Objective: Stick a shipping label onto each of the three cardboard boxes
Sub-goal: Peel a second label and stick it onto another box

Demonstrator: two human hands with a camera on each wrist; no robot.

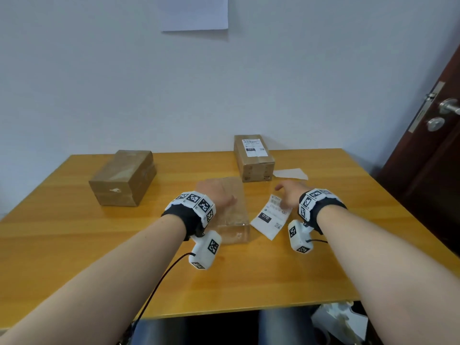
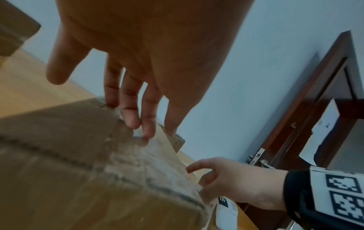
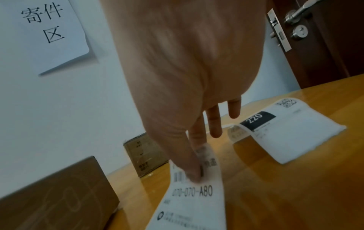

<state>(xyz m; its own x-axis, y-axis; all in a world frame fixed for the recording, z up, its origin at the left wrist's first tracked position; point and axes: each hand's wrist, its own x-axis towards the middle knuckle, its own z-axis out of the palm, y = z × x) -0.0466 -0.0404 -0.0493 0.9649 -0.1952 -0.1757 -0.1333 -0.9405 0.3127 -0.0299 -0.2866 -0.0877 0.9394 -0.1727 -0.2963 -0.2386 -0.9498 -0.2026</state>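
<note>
Three brown cardboard boxes stand on the wooden table [image 1: 74,245]. My left hand [image 1: 219,192] lies flat with straight fingers [image 2: 133,118] on the far edge of the near middle box [image 1: 234,220], whose top is bare. Just right of that box, my right hand [image 1: 286,195] pinches a white shipping label [image 1: 270,217] marked 070 between thumb and forefinger [image 3: 197,174]; its lower end [image 3: 197,202] hangs toward the tabletop. The far box [image 1: 254,158] carries a label marked 220 on its top. The left box [image 1: 122,178] shows no label.
A white sheet [image 1: 290,173] lies on the table right of the far box; in the right wrist view this curled sheet [image 3: 275,132] is printed 220. A dark door [image 1: 435,145] stands at the right. A paper sign [image 3: 49,31] hangs on the wall.
</note>
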